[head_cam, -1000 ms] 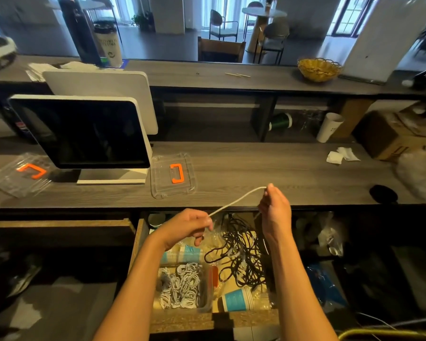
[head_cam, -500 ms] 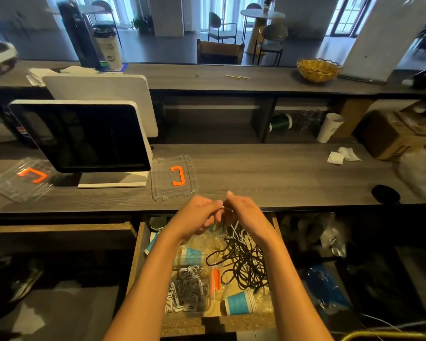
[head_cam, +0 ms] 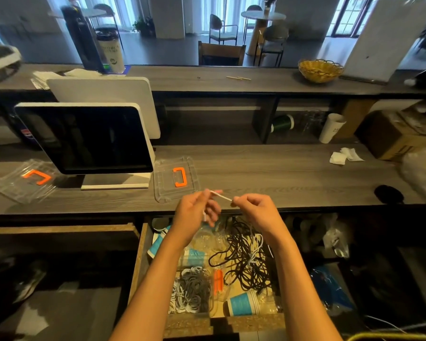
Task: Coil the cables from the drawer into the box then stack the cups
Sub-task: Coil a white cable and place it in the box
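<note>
Above the open drawer (head_cam: 143,254), a short stretch of white cable (head_cam: 221,196) is pinched taut between the left hand (head_cam: 197,212) and right hand (head_cam: 253,210). Light and limp, it is best gripped near the loops. Below, coiled cables are kept in the clear box (head_cam: 192,290); black cables (head_cam: 246,257) and 1 blue cup (head_cam: 241,303) are left loose.

White cable (head_cam: 220,196) is held at 12 o'clock of open drawer (head_cam: 143,244). Black cables (head_cam: 244,257) tangled at centre; white and grey coils (head_cam: 191,290) boxed at 7 o'clock. Blue-banded cup (head_cam: 241,303) lies at 5 o'clock. Clear lid (head_cam: 175,178) is fitted with orange handle (head_cam: 180,177).
</note>
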Available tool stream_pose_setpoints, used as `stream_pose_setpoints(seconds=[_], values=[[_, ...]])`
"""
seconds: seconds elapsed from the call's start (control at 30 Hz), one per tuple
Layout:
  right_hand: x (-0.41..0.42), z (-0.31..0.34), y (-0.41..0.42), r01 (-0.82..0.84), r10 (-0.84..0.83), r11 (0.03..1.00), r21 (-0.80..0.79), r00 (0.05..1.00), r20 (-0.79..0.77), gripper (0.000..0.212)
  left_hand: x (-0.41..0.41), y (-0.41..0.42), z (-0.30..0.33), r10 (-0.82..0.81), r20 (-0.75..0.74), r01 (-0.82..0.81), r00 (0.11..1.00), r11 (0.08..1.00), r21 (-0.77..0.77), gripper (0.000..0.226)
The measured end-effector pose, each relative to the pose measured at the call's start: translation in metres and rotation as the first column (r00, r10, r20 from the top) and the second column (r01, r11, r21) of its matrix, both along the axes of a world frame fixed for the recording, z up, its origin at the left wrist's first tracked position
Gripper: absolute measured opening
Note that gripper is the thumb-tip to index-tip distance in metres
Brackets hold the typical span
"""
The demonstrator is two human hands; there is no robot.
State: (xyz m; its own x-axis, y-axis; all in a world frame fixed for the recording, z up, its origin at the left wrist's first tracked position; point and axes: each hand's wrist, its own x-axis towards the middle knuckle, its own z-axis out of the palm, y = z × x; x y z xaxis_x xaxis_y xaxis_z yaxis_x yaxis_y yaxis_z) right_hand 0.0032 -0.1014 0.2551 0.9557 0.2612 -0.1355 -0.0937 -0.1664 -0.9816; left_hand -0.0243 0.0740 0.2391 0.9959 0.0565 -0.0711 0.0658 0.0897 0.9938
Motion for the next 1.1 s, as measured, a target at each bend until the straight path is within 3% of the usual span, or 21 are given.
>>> stream_pose_setpoints(seconds=[0.07, 0.13, 0.2, 0.23, 0.27, 0.33, 0.4, 0.43, 0.5, 0.6, 0.7, 0.8, 0.87, 1.0, 1.1], values=[[-0.004, -0.003, 0.002, -0.040, 0.040, 0.999, 0.011, 0.998, -0.039, 0.030, 0.002, -0.008, 0.002, 0.150, -0.029, -0.150, 0.988, 0.920, -0.363, 0.036], [-0.007, -0.006, 0.002, -0.059, 0.058, 0.998, -0.029, 0.997, -0.051, 0.029, 0.004, -0.009, 0.007, 0.253, -0.105, -0.246, 0.962, 0.628, -0.738, 0.040], [-0.009, -0.009, -0.002, -0.057, 0.054, 0.996, -0.062, 0.997, -0.056, 0.023, 0.009, 0.001, 0.013, 0.339, -0.186, -0.305, 0.922, 0.345, -0.888, 0.037], [-0.010, -0.012, -0.006, -0.052, 0.048, 0.996, -0.068, 0.997, -0.056, 0.021, 0.010, 0.007, 0.015, 0.363, -0.215, -0.333, 0.907, 0.306, -0.892, 0.036], [-0.010, -0.014, -0.009, -0.046, 0.042, 0.996, -0.074, 0.997, -0.058, 0.019, 0.011, 0.011, 0.015, 0.383, -0.226, -0.365, 0.896, 0.344, -0.865, 0.035], [-0.010, -0.017, -0.013, -0.060, 0.055, 0.992, -0.108, 0.997, -0.056, 0.014, 0.009, 0.014, 0.013, 0.449, -0.187, -0.448, 0.874, 0.594, -0.668, 0.036], [-0.009, -0.015, -0.014, -0.133, 0.130, 0.981, -0.140, 0.991, -0.027, 0.010, 0.006, 0.013, 0.008, 0.520, -0.036, -0.512, 0.854, 0.825, -0.239, 0.037], [-0.009, -0.013, -0.014, -0.180, 0.182, 0.973, -0.145, 0.983, -0.004, 0.011, 0.006, 0.013, 0.005, 0.519, 0.055, -0.520, 0.853, 0.854, -0.006, 0.036], [-0.009, -0.006, -0.011, -0.250, 0.257, 0.959, -0.130, 0.966, 0.036, 0.015, 0.007, 0.012, -0.002, 0.446, 0.163, -0.474, 0.880, 0.806, 0.353, 0.037], [-0.010, 0.007, -0.002, -0.264, 0.268, 0.963, -0.049, 0.955, 0.125, 0.017, 0.009, 0.007, -0.003, 0.285, 0.110, -0.295, 0.952, 0.771, 0.565, 0.036], [-0.008, 0.011, 0.005, -0.194, 0.199, 0.980, -0.043, 0.955, 0.220, 0.018, 0.005, -0.003, -0.001, 0.134, -0.091, -0.069, 0.987, 0.855, 0.514, 0.047], [-0.007, 0.006, 0.010, -0.064, 0.070, 0.997, -0.036, 0.973, 0.221, 0.015, -0.003, -0.010, 0.005, -0.056, -0.300, 0.118, 0.952, 0.974, 0.192, 0.058], [-0.006, 0.002, 0.013, 0.035, -0.028, 0.999, -0.029, 0.978, 0.205, 0.012, -0.008, -0.012, 0.009, -0.220, -0.360, 0.239, 0.907, 0.971, 0.008, 0.059], [-0.004, -0.004, 0.015, 0.155, -0.148, 0.987, -0.037, 0.978, 0.144, 0.006, -0.010, -0.010, 0.012, -0.503, -0.315, 0.468, 0.805, 0.864, -0.184, 0.058], [-0.003, -0.007, 0.014, 0.204, -0.200, 0.978, -0.051, 0.977, 0.078, 0.014, -0.012, -0.002, 0.013, -0.550, -0.199, 0.513, 0.811, 0.832, -0.211, 0.040]])
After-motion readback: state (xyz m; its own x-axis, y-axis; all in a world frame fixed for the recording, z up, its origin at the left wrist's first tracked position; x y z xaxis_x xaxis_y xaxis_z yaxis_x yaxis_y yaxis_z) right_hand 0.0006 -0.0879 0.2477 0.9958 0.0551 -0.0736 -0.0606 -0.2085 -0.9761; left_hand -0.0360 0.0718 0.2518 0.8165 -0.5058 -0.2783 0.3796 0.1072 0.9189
